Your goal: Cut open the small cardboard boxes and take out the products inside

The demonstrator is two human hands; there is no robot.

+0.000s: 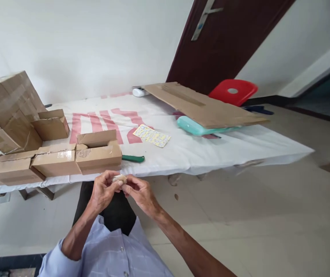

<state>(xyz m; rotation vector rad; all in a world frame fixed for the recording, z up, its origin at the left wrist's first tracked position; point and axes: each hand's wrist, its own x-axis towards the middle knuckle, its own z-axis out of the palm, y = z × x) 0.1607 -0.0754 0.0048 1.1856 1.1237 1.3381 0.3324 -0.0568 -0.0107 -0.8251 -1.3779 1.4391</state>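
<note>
Just in front of the table's front edge, above my lap, both hands meet on a small pale tan, crinkled thing (pixel 120 178), whose kind I cannot make out. My left hand (pixel 105 191) is closed, with thumb and fingers pinching its left side. From the right, my right hand (pixel 140 194) closes its fingertips on the other end. Nearest beyond the hands is a brown cardboard box (pixel 100 159) with a raised flap. A green handle (pixel 133 158) sticks out to the right of that box. Behind it lies a sheet of yellow and white stickers (pixel 152 135).
More cardboard boxes (pixel 12 169) line the front left edge, with a taller box (pixel 12 111) behind. A flat cardboard sheet (pixel 182 100) rests over a turquoise item (pixel 192 126) on the white-covered table (pixel 239 148). A red stool (pixel 236 92) stands by the door (pixel 225 42).
</note>
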